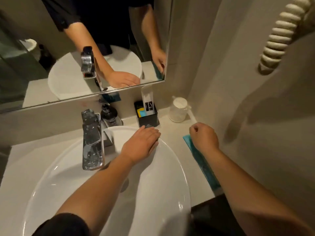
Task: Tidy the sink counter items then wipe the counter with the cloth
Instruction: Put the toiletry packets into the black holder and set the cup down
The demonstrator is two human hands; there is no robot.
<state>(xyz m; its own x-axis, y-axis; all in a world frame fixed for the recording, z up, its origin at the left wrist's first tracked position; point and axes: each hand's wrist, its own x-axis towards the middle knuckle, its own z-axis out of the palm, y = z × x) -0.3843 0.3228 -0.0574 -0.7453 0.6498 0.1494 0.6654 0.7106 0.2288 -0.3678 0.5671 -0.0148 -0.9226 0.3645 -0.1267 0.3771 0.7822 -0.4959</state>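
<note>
Left hand (142, 143) lies flat, palm down, fingers extended and close together, on the far rim of the white basin (173, 160), fingertips just short of the black amenity box (148, 116). Right hand (203, 137) is loosely curled over the counter (172, 132); whether it pinches anything cannot be told. The teal cloth (201, 160) lies folded in a strip on the counter, its far end under that hand's heel. A white cup (178, 109) stands behind.

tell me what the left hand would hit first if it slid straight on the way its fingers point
Most likely the black amenity box: the left hand lies flat on the basin rim, fingertips almost at the box's base, though depth is unclear.
</note>
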